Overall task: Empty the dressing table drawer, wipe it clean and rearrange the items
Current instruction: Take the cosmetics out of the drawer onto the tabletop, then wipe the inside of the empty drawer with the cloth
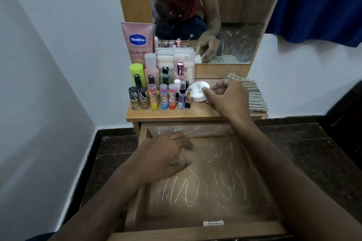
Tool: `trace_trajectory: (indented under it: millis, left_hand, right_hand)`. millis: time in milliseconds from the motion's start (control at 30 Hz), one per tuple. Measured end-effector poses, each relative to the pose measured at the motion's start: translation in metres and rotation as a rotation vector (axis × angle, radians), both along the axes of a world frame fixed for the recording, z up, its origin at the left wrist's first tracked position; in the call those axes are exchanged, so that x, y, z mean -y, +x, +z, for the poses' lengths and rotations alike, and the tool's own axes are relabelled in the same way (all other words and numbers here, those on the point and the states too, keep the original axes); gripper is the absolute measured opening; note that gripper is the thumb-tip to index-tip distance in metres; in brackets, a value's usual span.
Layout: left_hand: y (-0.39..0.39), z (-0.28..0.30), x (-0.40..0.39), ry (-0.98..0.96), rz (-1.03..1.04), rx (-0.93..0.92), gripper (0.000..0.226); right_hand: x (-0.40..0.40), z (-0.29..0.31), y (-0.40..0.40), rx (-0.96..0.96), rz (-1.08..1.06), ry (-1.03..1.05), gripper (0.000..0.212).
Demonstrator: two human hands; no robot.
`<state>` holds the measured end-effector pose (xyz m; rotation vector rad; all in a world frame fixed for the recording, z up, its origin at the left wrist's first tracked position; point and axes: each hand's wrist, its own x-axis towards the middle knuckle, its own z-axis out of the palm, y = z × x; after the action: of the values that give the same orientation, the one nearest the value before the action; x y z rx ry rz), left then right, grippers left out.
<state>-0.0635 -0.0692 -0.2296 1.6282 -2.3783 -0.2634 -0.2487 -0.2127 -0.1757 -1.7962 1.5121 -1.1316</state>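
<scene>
2 hands: left hand (168, 154) relaxed inside scribbled drawer (205, 188); right hand (225, 96) pinches white tub (198, 92) on tabletop (186, 112).

Both forearms enter from the bottom edge, bare to the wrist. The left hand (166, 154) reaches toward twelve o'clock, palm down, fingers loosely bent and spread, thumb pointing toward three o'clock; whether the fingertips touch anything beneath them cannot be told. The right hand (225, 97) stretches farther, toward one o'clock, its fingers curled and pinching at eleven o'clock.
</scene>
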Motion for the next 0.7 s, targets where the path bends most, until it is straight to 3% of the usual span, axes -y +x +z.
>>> trace_trajectory:
  millis: [167, 300, 367, 500, 567, 633, 700]
  left_hand:
    - [0.007, 0.0, 0.0, -0.015, -0.015, 0.02, 0.035]
    - [0.015, 0.001, -0.002, -0.024, -0.029, 0.032, 0.03]
    - [0.018, 0.001, -0.002, -0.02, -0.027, 0.022, 0.027]
    - [0.02, -0.001, -0.001, 0.02, -0.044, 0.034, 0.023]
    - [0.019, -0.001, 0.0, 0.038, -0.06, 0.043, 0.021]
    - [0.016, 0.0, 0.002, 0.041, -0.075, 0.051, 0.02]
    - [0.014, 0.0, 0.003, 0.052, -0.084, 0.038, 0.019]
  right_hand:
    - [0.0, 0.001, -0.003, -0.274, -0.05, -0.286, 0.033]
    - [0.001, 0.009, -0.021, -0.338, -0.029, -0.581, 0.021]
    - [0.006, 0.008, -0.033, -0.425, 0.006, -0.542, 0.027]
    - [0.012, -0.003, -0.056, -0.863, 0.214, -0.212, 0.096]
    - [0.011, -0.012, -0.063, -0.982, 0.293, -0.073, 0.124]
    - [0.012, -0.017, -0.065, -0.995, 0.297, -0.052, 0.132]
    - [0.012, -0.02, -0.069, -1.015, 0.316, -0.09, 0.127]
